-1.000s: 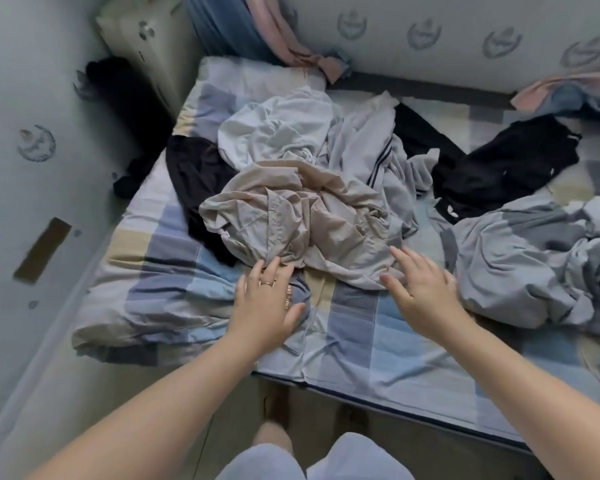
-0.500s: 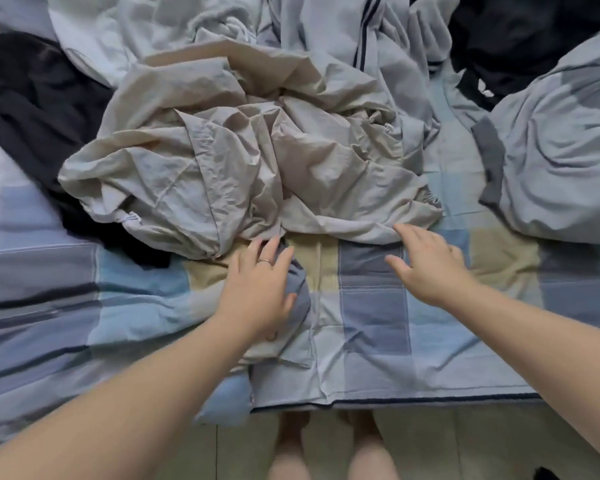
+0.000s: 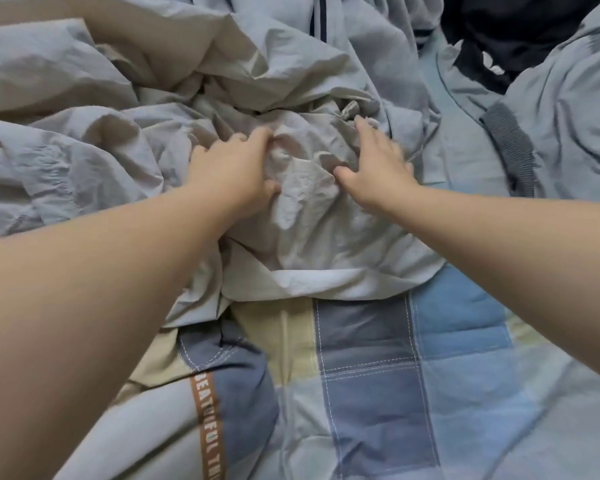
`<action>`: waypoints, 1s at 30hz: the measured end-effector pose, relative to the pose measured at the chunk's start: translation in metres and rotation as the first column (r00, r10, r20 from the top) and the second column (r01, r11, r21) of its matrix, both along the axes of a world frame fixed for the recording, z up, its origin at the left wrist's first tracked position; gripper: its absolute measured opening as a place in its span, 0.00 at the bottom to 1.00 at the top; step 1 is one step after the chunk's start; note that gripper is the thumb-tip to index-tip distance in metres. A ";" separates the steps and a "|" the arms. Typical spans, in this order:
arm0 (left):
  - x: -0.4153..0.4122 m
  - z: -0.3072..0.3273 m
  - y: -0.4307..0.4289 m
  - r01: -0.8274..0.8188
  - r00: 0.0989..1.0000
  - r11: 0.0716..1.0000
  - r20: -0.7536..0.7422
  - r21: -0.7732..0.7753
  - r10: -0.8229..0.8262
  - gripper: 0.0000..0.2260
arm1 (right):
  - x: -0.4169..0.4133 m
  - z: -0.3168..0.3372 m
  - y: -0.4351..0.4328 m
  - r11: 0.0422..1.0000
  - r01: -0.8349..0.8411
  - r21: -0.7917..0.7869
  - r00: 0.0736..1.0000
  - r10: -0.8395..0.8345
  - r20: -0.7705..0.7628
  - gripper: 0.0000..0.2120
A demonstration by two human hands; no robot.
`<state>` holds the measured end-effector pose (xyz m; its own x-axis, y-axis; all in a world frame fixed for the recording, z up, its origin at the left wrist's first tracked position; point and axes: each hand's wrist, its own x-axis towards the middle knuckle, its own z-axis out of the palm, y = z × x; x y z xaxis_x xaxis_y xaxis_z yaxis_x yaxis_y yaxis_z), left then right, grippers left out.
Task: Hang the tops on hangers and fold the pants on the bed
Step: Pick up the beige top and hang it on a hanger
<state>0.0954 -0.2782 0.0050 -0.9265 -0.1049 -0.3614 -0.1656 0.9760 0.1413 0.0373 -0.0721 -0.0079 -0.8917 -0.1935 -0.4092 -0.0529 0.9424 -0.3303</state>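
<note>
Your left hand (image 3: 232, 168) on crumpled beige garment (image 3: 312, 230): fingers curled, thumb underneath, pinching fold of fabric between them. Your right hand (image 3: 374, 168) lies flat on same garment, just beside left; fingers straight and close together, thumb spread wide. Garment sits mid-heap on plaid bed cover (image 3: 378, 375). Grey garment with dark stripe (image 3: 361, 36) behind it; black garment (image 3: 520, 29) far right; grey-blue garment with ribbed hem (image 3: 568, 109) at right.
</note>
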 end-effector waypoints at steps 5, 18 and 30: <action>0.027 -0.019 0.018 -0.074 0.997 0.992 0.015 0.099 0.073 0.15 | 0.006 -0.018 -0.005 0.990 -0.125 0.068 0.991 0.121 0.061 0.23; 0.194 0.020 0.095 -0.314 0.919 0.912 0.328 0.266 0.221 0.06 | 0.141 0.032 0.075 0.903 0.254 -0.345 0.916 -0.111 0.385 0.04; 0.276 0.207 0.131 -0.594 0.803 0.741 0.293 0.315 0.519 0.06 | 0.210 0.287 0.133 0.414 0.662 -0.624 0.711 -0.085 0.698 0.21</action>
